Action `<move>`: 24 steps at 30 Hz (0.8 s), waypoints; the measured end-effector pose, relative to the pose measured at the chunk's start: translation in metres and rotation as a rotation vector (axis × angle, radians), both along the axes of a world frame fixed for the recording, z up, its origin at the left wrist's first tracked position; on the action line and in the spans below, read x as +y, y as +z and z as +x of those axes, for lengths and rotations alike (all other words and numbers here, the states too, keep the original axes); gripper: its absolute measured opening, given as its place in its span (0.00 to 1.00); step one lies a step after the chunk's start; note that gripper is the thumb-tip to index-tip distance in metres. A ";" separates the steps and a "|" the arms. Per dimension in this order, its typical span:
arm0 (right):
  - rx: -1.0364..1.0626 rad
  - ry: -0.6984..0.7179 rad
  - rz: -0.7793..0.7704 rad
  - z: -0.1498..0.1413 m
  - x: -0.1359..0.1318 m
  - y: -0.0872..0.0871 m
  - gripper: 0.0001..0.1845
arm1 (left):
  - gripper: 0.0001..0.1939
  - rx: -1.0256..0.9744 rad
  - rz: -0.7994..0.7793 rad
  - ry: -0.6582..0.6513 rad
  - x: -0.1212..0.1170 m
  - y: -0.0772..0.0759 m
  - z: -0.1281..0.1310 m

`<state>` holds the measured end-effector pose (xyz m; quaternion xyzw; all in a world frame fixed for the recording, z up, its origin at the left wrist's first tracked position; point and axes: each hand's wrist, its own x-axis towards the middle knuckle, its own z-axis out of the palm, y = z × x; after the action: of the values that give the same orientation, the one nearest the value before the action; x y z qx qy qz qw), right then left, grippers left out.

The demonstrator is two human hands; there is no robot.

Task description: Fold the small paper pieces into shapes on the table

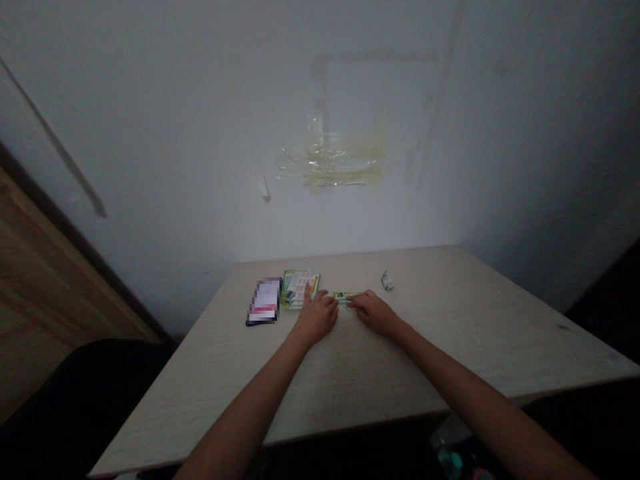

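Note:
A small green and white packet [343, 298] lies on the pale wooden table [450, 333], pinched between both hands. My left hand [317, 315] grips its left end with curled fingers, the index finger stretched toward a stack of colourful cards [299, 287]. My right hand [376, 312] holds the packet's right end, fingers closed on it.
A phone [265, 301] lies left of the cards. A small crumpled wrapper [387, 282] sits further right near the wall. A white wall with tape remains [333, 160] rises behind the table. A dark chair back [75, 393] stands at the lower left.

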<state>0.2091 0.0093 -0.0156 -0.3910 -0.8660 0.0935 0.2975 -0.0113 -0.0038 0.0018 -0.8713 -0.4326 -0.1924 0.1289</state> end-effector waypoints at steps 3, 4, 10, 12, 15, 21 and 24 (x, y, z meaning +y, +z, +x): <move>0.004 -0.006 0.010 -0.001 -0.001 0.001 0.20 | 0.17 0.030 -0.022 -0.022 0.002 -0.003 -0.002; 0.002 -0.006 0.011 -0.001 -0.001 0.002 0.20 | 0.17 0.029 -0.035 -0.020 0.003 -0.005 -0.003; -0.011 0.001 0.017 -0.001 -0.001 0.003 0.21 | 0.19 0.018 -0.089 -0.011 0.005 -0.009 -0.009; -0.010 0.000 0.013 0.000 0.000 0.002 0.21 | 0.19 0.023 -0.092 -0.017 0.005 -0.009 -0.010; -0.008 0.003 0.009 0.000 0.001 0.000 0.21 | 0.20 0.026 -0.094 -0.024 0.003 -0.011 -0.010; -0.012 0.003 0.000 0.000 0.001 -0.001 0.21 | 0.20 0.023 -0.115 -0.040 -0.004 -0.009 -0.005; -0.007 0.003 -0.010 0.000 0.002 -0.001 0.21 | 0.19 0.014 -0.137 -0.040 -0.005 -0.008 -0.004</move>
<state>0.2092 0.0111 -0.0163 -0.3915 -0.8670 0.0967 0.2926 -0.0156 -0.0091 -0.0066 -0.8879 -0.4264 -0.1587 0.0682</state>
